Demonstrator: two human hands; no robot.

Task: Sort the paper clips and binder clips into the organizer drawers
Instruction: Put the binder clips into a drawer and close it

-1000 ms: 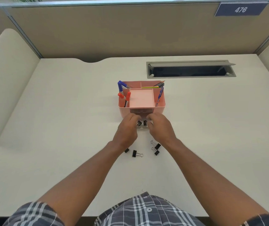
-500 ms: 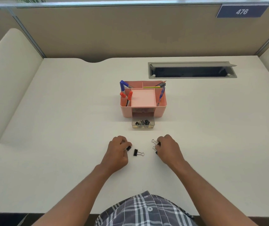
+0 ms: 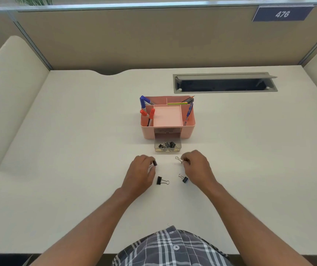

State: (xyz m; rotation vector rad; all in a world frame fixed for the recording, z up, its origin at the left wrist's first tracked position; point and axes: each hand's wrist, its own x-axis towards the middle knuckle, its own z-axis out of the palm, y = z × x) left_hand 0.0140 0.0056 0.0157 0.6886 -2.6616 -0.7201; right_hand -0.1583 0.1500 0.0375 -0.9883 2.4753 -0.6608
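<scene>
We pinch a binder clip in each hand – left hand [image 3: 140, 174], right hand [image 3: 197, 167]. Two loose clips [image 3: 161, 181] lie between; drawer [image 3: 167, 146] open.

White worktop [image 3: 77, 150] carries the pink organizer [image 3: 168, 131], its open drawer [image 3: 167, 147], two loose binder clips [image 3: 162, 181].

Bright, even light falls from above on the table [image 3: 77, 150], with no glare on its matte surface. Shadows are soft and faint: a pale one lies under the pink organizer [image 3: 168, 120] toward the table's near edge. The wide-angle lens bows the table's side edges and the partition [image 3: 153, 39] outward. Focus is sharp at the centre, slightly softer toward the corners.
</scene>
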